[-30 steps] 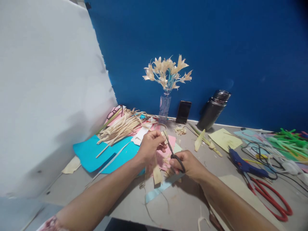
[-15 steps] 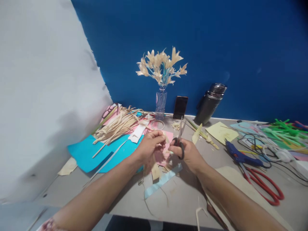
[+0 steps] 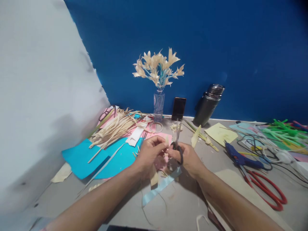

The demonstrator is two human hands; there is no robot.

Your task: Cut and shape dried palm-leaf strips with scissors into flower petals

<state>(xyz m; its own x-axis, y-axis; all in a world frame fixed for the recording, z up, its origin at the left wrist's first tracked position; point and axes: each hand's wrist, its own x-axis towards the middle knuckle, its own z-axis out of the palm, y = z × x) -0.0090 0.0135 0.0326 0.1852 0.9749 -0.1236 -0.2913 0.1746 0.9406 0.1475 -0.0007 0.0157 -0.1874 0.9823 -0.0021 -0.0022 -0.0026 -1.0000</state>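
Observation:
My left hand (image 3: 151, 153) is closed in a pinch on a small pale piece of dried husk (image 3: 166, 140), whose tip sticks up above the fingertips. My right hand (image 3: 189, 158) grips black-handled scissors (image 3: 178, 149), with the blades pointing up and away from me. The fingertips of both hands meet or nearly meet around the husk piece. Below them lie a tan strip (image 3: 154, 178) and a light blue ribbon strip (image 3: 161, 186) on the table. Part of a pink paper sheet (image 3: 167, 138) shows behind the hands.
Husk flowers (image 3: 158, 65) stand in a clear bottle (image 3: 158, 106) by the wall, beside a phone (image 3: 178, 109) and a dark flask (image 3: 209, 106). Left lie dried husk strips (image 3: 115, 126) on blue sheets (image 3: 81, 160). Right are a glue gun (image 3: 240, 157), red-handled scissors (image 3: 267, 189) and green pipe cleaners (image 3: 280, 133).
My right hand has come closer to my left, so their fingertips now nearly touch. The husk tip now shows above the left fingers. My view has shifted slightly.

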